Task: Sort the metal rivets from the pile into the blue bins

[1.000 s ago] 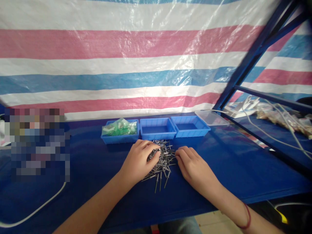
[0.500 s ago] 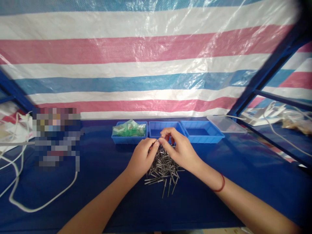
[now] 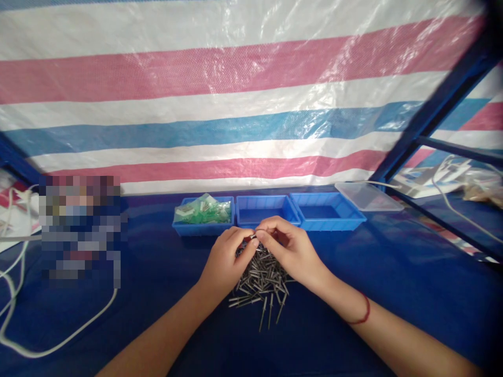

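Note:
A heap of grey metal blind rivets (image 3: pixel 263 277) lies on the blue table, with several loose ones at its near edge. Just above the heap's far side, my left hand (image 3: pixel 228 256) pinches a small metal piece, apparently a blind rivet (image 3: pixel 253 236), between thumb and forefinger. From the other side, my right hand (image 3: pixel 288 248) has its thumb and forefinger closed at the same piece, its fingertips meeting the left ones. The fingers hide most of the piece. A dark red string bracelet circles my right wrist.
Behind the heap stand three blue bins in a row: the left bin (image 3: pixel 204 229) holds green-tinted plastic bags, beside the middle bin (image 3: pixel 267 201) and right bin (image 3: pixel 334 222). A clear lid (image 3: pixel 369 197) lies at the right. White cable (image 3: pixel 70 343) curls at the left.
The view has shifted slightly. Both hands stay together over the heap, and the right fingers have drawn in closer around the small piece.

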The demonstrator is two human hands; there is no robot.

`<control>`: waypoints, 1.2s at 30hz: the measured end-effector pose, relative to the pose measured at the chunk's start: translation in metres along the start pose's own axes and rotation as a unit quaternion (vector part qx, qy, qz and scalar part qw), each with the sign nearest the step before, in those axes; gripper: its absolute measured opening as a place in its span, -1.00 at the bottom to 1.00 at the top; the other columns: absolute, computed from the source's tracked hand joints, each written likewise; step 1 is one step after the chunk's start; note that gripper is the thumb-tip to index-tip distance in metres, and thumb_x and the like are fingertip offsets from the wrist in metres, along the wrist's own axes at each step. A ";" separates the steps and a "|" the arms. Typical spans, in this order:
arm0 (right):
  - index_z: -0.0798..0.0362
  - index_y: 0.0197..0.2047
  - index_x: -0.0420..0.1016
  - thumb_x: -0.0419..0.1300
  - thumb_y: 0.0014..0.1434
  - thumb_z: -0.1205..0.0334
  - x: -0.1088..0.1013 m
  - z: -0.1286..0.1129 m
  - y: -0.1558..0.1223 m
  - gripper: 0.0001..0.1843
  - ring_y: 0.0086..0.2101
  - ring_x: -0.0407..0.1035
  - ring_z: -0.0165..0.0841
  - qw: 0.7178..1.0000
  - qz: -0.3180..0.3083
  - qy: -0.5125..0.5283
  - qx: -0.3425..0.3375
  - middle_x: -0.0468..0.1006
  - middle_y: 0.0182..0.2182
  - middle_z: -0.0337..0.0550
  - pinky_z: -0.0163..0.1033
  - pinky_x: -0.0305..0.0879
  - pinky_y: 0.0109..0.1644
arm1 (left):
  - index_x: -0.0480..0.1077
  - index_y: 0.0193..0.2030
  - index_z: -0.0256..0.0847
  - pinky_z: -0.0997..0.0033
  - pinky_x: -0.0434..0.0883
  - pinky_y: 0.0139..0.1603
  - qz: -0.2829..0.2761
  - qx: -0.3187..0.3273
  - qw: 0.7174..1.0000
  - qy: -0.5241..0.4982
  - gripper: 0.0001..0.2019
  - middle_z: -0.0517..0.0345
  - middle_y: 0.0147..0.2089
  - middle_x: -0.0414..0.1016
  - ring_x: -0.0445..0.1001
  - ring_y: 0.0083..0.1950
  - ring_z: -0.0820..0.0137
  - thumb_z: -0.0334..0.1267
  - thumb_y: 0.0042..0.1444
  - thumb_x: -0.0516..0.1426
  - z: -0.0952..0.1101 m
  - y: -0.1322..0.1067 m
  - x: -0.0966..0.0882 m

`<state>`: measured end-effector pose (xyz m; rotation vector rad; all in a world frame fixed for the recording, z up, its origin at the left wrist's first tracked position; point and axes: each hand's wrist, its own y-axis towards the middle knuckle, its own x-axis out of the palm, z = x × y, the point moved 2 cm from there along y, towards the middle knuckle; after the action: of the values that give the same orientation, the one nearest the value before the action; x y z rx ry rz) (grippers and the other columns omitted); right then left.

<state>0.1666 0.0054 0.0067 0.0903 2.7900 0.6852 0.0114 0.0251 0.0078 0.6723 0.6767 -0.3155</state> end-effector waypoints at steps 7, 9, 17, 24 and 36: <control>0.03 -0.23 0.49 0.14 0.22 0.16 -0.002 -0.005 -0.004 -0.85 -0.35 0.39 -0.37 0.999 -0.007 -0.035 -0.029 0.53 -0.30 -0.13 -0.24 0.35 -0.28 | 0.36 -0.23 -0.18 0.41 0.34 -0.20 0.070 0.017 0.997 -0.014 -0.89 0.14 -0.31 0.45 0.40 -0.29 0.41 -0.27 0.25 0.04 0.007 -0.002 -0.007; 0.02 -0.24 0.49 0.11 0.25 0.19 -0.002 -0.010 -0.005 -0.85 -0.34 0.39 -0.36 0.994 -0.025 -0.090 -0.059 0.53 -0.32 -0.14 -0.23 0.35 -0.24 | 0.36 -0.26 -0.19 0.42 0.35 -0.20 0.080 0.021 0.996 -0.013 -0.89 0.15 -0.32 0.44 0.40 -0.29 0.41 -0.27 0.25 0.04 0.008 -0.003 -0.008; 0.08 -0.18 0.49 -0.01 0.32 0.22 -0.026 0.001 0.015 -0.74 -0.20 0.37 -0.23 0.929 0.026 -0.344 -0.132 0.54 -0.23 -0.03 -0.09 0.26 -0.07 | 0.31 0.01 -0.19 0.37 0.36 -0.14 0.050 -0.017 0.998 0.020 -0.77 0.16 -0.28 0.46 0.43 -0.28 0.40 -0.23 0.23 0.08 -0.002 -0.001 -0.006; 0.11 -0.21 0.52 0.02 0.28 0.20 -0.048 -0.002 0.022 -0.73 -0.23 0.34 -0.21 0.892 -0.038 -0.433 -0.125 0.52 -0.30 -0.01 -0.10 0.23 -0.10 | 0.45 -0.16 -0.10 0.29 0.28 -0.14 -0.052 -0.016 0.994 0.097 -0.86 0.17 -0.24 0.52 0.44 -0.16 0.30 -0.26 0.21 0.07 -0.002 0.000 -0.002; 0.04 -0.28 0.46 0.12 0.16 0.39 -0.032 -0.012 0.001 -0.88 -0.39 0.35 -0.43 0.898 -0.304 -0.316 -0.045 0.39 -0.36 -0.21 -0.30 0.18 -0.31 | 0.43 -0.28 -0.11 0.27 0.15 -0.13 -0.119 0.026 0.978 0.167 -0.91 0.17 -0.16 0.45 0.35 -0.13 0.30 -0.20 0.10 0.15 0.008 -0.005 0.002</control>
<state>0.1944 -0.0029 0.0247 -0.4741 1.9865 0.4968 0.0141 0.0161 0.0085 0.7034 1.0768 -0.4474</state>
